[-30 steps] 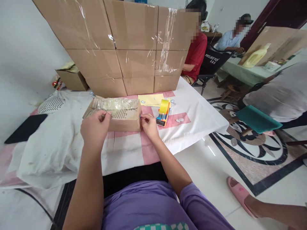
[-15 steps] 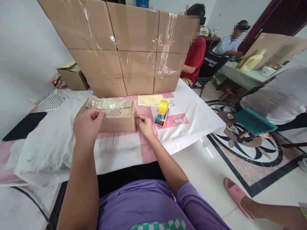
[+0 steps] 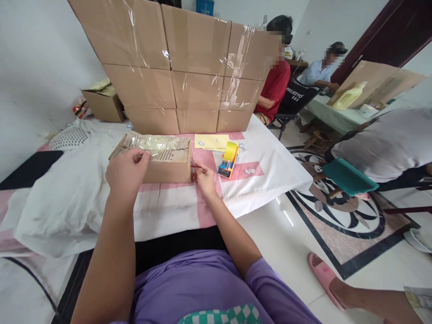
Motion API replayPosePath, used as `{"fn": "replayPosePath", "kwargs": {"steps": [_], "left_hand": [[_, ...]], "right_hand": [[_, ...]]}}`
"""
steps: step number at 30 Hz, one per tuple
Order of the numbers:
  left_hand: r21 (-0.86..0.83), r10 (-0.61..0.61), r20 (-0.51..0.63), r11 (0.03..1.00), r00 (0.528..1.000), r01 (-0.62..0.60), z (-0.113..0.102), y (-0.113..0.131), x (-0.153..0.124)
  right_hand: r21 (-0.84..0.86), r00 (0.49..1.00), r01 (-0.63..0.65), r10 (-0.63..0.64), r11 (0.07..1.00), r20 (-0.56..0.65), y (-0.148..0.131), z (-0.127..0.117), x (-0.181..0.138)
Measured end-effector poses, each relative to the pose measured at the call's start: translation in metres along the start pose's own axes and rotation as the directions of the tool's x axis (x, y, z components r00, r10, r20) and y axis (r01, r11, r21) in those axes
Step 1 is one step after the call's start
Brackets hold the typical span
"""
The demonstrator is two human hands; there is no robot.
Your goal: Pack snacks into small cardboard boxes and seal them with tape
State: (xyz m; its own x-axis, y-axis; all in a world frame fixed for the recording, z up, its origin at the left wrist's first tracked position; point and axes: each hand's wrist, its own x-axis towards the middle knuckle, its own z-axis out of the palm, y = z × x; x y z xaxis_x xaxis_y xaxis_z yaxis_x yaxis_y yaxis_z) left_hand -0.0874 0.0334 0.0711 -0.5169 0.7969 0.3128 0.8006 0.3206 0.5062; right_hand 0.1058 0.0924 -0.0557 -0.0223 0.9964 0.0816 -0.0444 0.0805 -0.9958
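1. The left hand (image 3: 126, 173) was pinched, thumb over fingers, on the torn top front edge of the small cardboard box (image 3: 165, 166).
2. The right hand (image 3: 203, 177) touched the box's right front corner with its fingertips drawn together; whether it gripped anything could not be told.
3. The box lay flat on the white and pink tablecloth (image 3: 270, 171), between both hands.
4. A tape dispenser (image 3: 228, 159) stood just right of the box, near a yellow paper (image 3: 211, 141).
5. Stacked cartons (image 3: 189, 67) rose behind.

brown cardboard box (image 3: 158, 158), yellow tape roll on orange-blue dispenser (image 3: 228, 159), pink-and-white cloth (image 3: 270, 168), pale yellow sheet (image 3: 211, 140)
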Motion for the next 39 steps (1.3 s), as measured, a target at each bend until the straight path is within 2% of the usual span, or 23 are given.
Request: {"fn": "replayPosePath", "kwargs": {"steps": [6, 12, 15, 17, 19, 20, 21, 22, 23, 24, 25, 28, 30, 32, 33, 34, 36, 37, 39], "left_hand": [[0.015, 0.091, -0.004, 0.996, 0.996, -0.091, 0.001, -0.004, 0.004], [-0.037, 0.096, -0.016, 0.995, 0.995, -0.096, -0.003, -0.01, 0.006], [-0.157, 0.18, -0.006, 0.971, 0.984, -0.179, -0.005, -0.029, 0.013], [-0.208, 0.139, -0.138, 0.964, 0.981, -0.166, -0.003, -0.049, 0.02], [-0.233, -0.04, -0.333, 0.971, 0.942, -0.041, 0.001, -0.072, 0.026], [-0.274, -0.142, -0.373, 0.961, 0.917, 0.037, 0.004, -0.081, 0.027], [-0.348, -0.22, -0.33, 0.932, 0.918, 0.098, 0.008, -0.088, 0.028], [-0.45, -0.255, -0.206, 0.882, 0.945, 0.14, 0.011, -0.092, 0.027], [-0.546, -0.242, -0.071, 0.821, 0.968, 0.165, 0.013, -0.092, 0.026], [-0.618, -0.209, 0.006, 0.768, 0.978, 0.168, 0.013, -0.088, 0.024], [-0.666, -0.172, 0.017, 0.733, 0.985, 0.14, 0.011, -0.079, 0.023], [-0.714, -0.047, -0.084, 0.7, 0.995, -0.027, -0.005, -0.029, 0.027], [-0.694, 0.076, -0.088, 0.71, 0.993, -0.116, -0.012, 0.024, 0.042], [-0.668, 0.218, -0.033, 0.721, 0.975, -0.184, -0.001, 0.092, 0.063], [-0.716, 0.299, 0.0, 0.666, 0.954, -0.208, 0.012, 0.13, 0.074], [-0.759, 0.418, 0.05, 0.606, 0.907, -0.237, 0.031, 0.169, 0.084], [-0.819, 0.614, 0.094, 0.496, 0.784, -0.29, 0.082, 0.248, 0.098], [-0.833, 0.653, 0.135, 0.482, 0.745, -0.272, 0.111, 0.285, 0.1], [-0.804, 0.669, 0.334, 0.57, 0.664, -0.171, 0.167, 0.346, 0.098]], "right_hand": [[-0.097, 0.987, 0.155, -0.149, 0.983, 0.063, -0.001, -0.001, -0.003], [-0.128, 0.983, 0.117, -0.097, 0.985, 0.158, -0.012, -0.025, -0.01], [-0.194, 0.949, 0.18, -0.118, 0.964, 0.293, -0.025, -0.033, -0.006], [-0.239, 0.904, 0.264, -0.153, 0.934, 0.4, -0.032, -0.031, 0.0], [-0.235, 0.86, 0.339, -0.198, 0.911, 0.471, -0.037, -0.023, 0.005], [-0.229, 0.848, 0.364, -0.22, 0.903, 0.483, -0.039, -0.019, 0.006], [-0.228, 0.846, 0.378, -0.234, 0.897, 0.479, -0.04, -0.016, 0.006], [-0.234, 0.852, 0.379, -0.239, 0.895, 0.465, -0.042, -0.013, 0.005], [-0.245, 0.862, 0.376, -0.24, 0.894, 0.448, -0.045, -0.013, 0.004], [-0.255, 0.87, 0.375, -0.243, 0.891, 0.428, -0.05, -0.015, 0.002], [-0.264, 0.875, 0.384, -0.256, 0.885, 0.411, -0.057, -0.021, 0.0], [-0.321, 0.877, 0.457, -0.361, 0.83, 0.317, -0.089, -0.053, -0.008], [-0.408, 0.878, 0.477, -0.44, 0.778, 0.186, -0.115, -0.087, -0.012], [-0.522, 0.87, 0.432, -0.493, 0.735, 0.025, -0.137, -0.126, -0.01], [-0.578, 0.856, 0.39, -0.514, 0.717, -0.06, -0.144, -0.147, -0.007], [-0.629, 0.835, 0.336, -0.53, 0.701, -0.145, -0.148, -0.169, -0.001], [-0.696, 0.778, 0.214, -0.55, 0.685, -0.303, -0.145, -0.211, 0.016], [-0.712, 0.75, 0.152, -0.55, 0.685, -0.369, -0.139, -0.231, 0.026], [-0.722, 0.708, 0.042, -0.531, 0.691, -0.467, -0.12, -0.267, 0.051]]}}
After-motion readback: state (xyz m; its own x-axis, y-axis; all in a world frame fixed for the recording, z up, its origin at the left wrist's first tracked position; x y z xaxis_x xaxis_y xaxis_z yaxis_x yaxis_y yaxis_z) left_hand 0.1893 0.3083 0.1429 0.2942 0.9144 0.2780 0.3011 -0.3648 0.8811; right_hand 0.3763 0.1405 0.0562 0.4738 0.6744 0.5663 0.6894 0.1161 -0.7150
